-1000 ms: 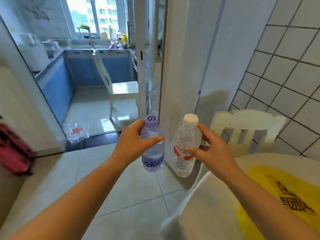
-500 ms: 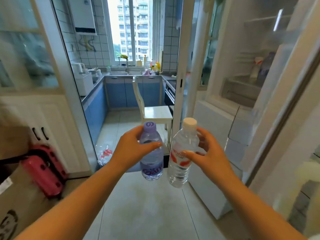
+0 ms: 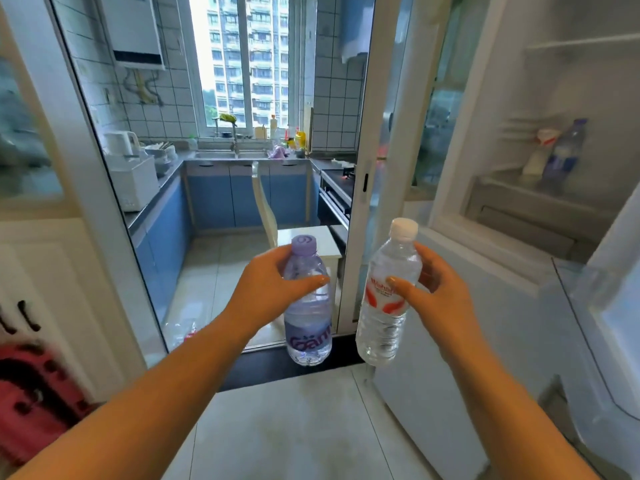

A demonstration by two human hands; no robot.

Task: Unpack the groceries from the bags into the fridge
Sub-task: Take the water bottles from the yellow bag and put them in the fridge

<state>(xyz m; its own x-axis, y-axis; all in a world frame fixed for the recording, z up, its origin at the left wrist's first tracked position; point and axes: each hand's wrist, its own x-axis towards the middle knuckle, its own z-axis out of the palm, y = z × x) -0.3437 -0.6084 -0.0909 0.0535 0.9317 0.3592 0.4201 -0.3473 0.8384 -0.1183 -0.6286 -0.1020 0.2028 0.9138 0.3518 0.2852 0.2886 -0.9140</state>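
My left hand grips a water bottle with a purple cap and purple label, held upright at chest height. My right hand grips a clear water bottle with a white cap and red label, also upright, a short gap to the right of the first. The open fridge is ahead on the right. On its shelf stand a blue-labelled bottle and a white bottle.
The open fridge door juts out at the right edge. A white door frame stands between the fridge and the kitchen, where a white chair sits. A red suitcase leans at the lower left.
My view has swung from the table with the yellow bag toward the kitchen doorway and open fridge. Both hands kept their bottles, which have drifted slightly apart.
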